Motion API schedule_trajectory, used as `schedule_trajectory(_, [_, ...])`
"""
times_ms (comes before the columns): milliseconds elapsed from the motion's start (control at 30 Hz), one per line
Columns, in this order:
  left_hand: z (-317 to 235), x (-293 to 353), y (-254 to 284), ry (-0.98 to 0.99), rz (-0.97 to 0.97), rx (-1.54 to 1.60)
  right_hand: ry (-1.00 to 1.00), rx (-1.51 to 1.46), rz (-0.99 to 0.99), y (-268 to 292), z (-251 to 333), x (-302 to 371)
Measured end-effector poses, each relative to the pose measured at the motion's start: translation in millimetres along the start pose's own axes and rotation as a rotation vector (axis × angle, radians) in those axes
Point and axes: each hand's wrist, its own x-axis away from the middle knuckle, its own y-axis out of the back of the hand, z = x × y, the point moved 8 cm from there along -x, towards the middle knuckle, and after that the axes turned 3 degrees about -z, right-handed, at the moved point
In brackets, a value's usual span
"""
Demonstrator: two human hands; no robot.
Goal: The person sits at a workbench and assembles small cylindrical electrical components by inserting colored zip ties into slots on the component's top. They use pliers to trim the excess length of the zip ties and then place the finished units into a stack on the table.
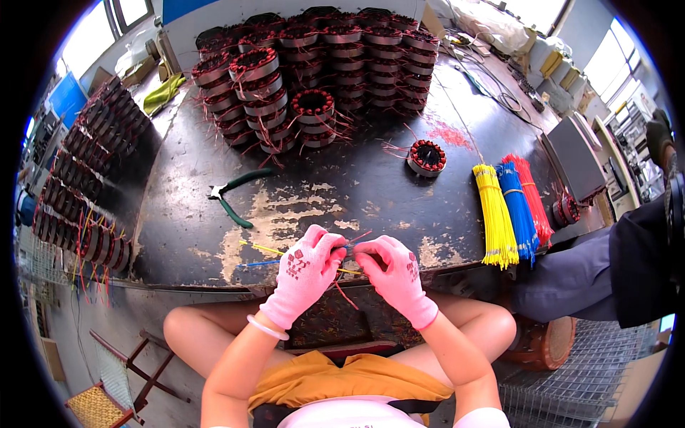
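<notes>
My left hand (303,274), in a pink glove, is closed in a pinch at the table's near edge. Thin yellow, blue and red wires (262,247) run through its grip, their ends sticking out on both sides. Close against it, my right hand (392,274), also gloved in pink, has thumb and fingertips pinched on the wires. Something small and dark shows between the fingertips, mostly covered. Green-handled cutting pliers (232,191) lie spread beyond my left hand. A single wound motor stator (427,158) with red coils rests farther off to the right.
Tall stacks of stators (314,64) fill the table's far side; more stator rows (85,178) line the left. Yellow (494,214), blue (519,210) and red wire bundles (531,200) lie at the right, near another person's leg (571,271). A wooden stool (100,406) stands lower left.
</notes>
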Motion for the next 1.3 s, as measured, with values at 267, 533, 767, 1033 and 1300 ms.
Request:
schedule_trajectory(267, [-5,-3,5,-0.025,0.078,-0.024,0.085,-0.006,0.036,9,16,-10])
schedule_trajectory(533, [-12,-6,6,0.008,0.132,0.003,-0.158,-0.17,0.243,0,6,-19])
schedule_trajectory(767, [-13,-5,5,0.098,0.16,0.069,-0.276,-0.256,0.3,-1,-2,-17])
schedule_trajectory(1033, [-16,-2,-3,0.009,0.106,0.051,-0.255,-0.284,0.29,-4,-16,-20])
schedule_trajectory(1300, [-8,2,-10,-0.023,0.073,0.013,-0.304,-0.143,0.213,8,-11,-19])
